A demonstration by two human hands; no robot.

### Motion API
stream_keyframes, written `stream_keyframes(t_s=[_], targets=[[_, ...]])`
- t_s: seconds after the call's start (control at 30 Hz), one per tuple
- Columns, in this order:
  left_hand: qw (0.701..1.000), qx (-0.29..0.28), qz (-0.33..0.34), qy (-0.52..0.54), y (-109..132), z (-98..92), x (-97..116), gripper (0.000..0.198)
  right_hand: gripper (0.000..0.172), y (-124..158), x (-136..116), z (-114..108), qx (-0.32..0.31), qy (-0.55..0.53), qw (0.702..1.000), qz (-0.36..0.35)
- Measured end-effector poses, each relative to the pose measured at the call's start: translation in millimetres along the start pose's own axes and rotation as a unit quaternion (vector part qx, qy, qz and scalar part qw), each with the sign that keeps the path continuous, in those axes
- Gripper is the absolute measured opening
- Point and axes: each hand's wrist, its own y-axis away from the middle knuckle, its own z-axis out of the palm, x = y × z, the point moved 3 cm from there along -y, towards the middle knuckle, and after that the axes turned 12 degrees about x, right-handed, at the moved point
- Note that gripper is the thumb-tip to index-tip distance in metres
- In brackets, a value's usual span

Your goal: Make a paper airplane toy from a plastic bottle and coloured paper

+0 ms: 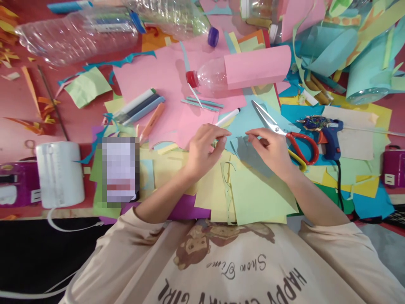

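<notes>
My left hand hovers over the paper pile, thumb and forefinger brought together in a pinch. Facing it, my right hand is pinched as well, its fingertips a short gap from the left ones. Whatever the fingertips hold, if anything, is too small to make out. Under and between the hands lies light blue paper. A white marker with a black tip rests just beyond my left fingers. Scissors with red and yellow handles lie beside my right hand. Pale green paper is nearest my body.
A bottle wrapped in pink paper lies on a pink sheet. A blue glue gun with a cord is at right. Markers, a phone and a white case are at left. Clear bottles lie at the back.
</notes>
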Motion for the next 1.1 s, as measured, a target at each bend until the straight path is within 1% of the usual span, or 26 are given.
stream_keyframes(t_s=[0.07,0.13,0.17,0.2,0.27,0.33,0.4,0.43,0.5,0.57,0.6,0.67,0.73,0.77,0.8,0.83,0.9,0.97,1.0,1.03,1.1], targets=[[0.993,-0.079,0.065,-0.054,4,8.1,2,0.019,0.021,-5,-4,-9,0.019,0.005,0.999,-0.030],[0.974,-0.152,0.132,-0.107,11,15.9,5,0.029,0.027,-14,-9,-19,0.048,0.007,0.996,-0.069],[0.964,-0.180,0.156,-0.120,14,18.9,7,0.030,0.029,-20,-12,-24,0.057,0.008,0.995,-0.082],[0.956,-0.202,0.172,-0.126,16,21.0,8,0.028,0.028,-28,-14,-28,0.056,0.013,0.994,-0.093],[0.950,-0.219,0.184,-0.125,19,22.6,9,0.023,0.029,-47,-18,-29,0.044,0.044,0.989,-0.132],[0.953,-0.210,0.181,-0.120,18,21.0,9,0.019,0.035,-70,-20,-23,0.035,0.102,0.977,-0.186],[0.959,-0.190,0.177,-0.118,14,17.8,6,0.017,0.044,-91,-13,-9,0.018,0.166,0.961,-0.219],[0.960,-0.181,0.176,-0.118,12,16.1,4,0.017,0.050,-101,-8,-1,0.009,0.166,0.961,-0.220],[0.962,-0.173,0.169,-0.123,8,13.2,0,0.018,0.065,-116,7,16,0.002,0.126,0.967,-0.223],[0.966,-0.171,0.149,-0.126,4,11.2,-5,0.018,0.076,-127,21,29,0.010,0.117,0.967,-0.226],[0.968,-0.169,0.135,-0.126,2,10.3,-8,0.018,0.078,-132,26,32,0.023,0.112,0.967,-0.228],[0.973,-0.162,0.104,-0.129,0,8.6,-14,0.021,0.074,-137,29,33,0.046,0.101,0.967,-0.227],[0.976,-0.152,0.076,-0.138,-2,6.9,-18,0.028,0.069,-140,24,28,0.047,0.123,0.966,-0.222],[0.977,-0.148,0.064,-0.141,-2,6.1,-21,0.031,0.068,-140,19,23,0.037,0.154,0.963,-0.219],[0.978,-0.146,0.053,-0.142,-3,5.5,-23,0.034,0.068,-138,14,18,0.022,0.199,0.956,-0.216],[0.978,-0.144,0.042,-0.142,-3,4.9,-25,0.036,0.067,-136,7,10,0.021,0.242,0.945,-0.219],[0.980,-0.139,0.020,-0.138,-4,3.6,-29,0.037,0.065,-127,-8,-9,0.023,0.288,0.923,-0.254],[0.983,-0.133,-0.004,-0.130,-6,2.0,-33,0.036,0.059,-114,-20,-29,0.032,0.297,0.907,-0.297],[0.983,-0.130,-0.016,-0.125,-7,0.9,-34,0.035,0.058,-107,-24,-38,0.024,0.298,0.901,-0.314],[0.985,-0.127,-0.027,-0.117,-8,-0.3,-36,0.032,0.060,-99,-24,-44,-0.014,0.305,0.897,-0.320],[0.988,-0.118,-0.047,-0.093,-11,-3.3,-36,0.023,0.060,-81,-25,-54,-0.048,0.282,0.892,-0.351]])
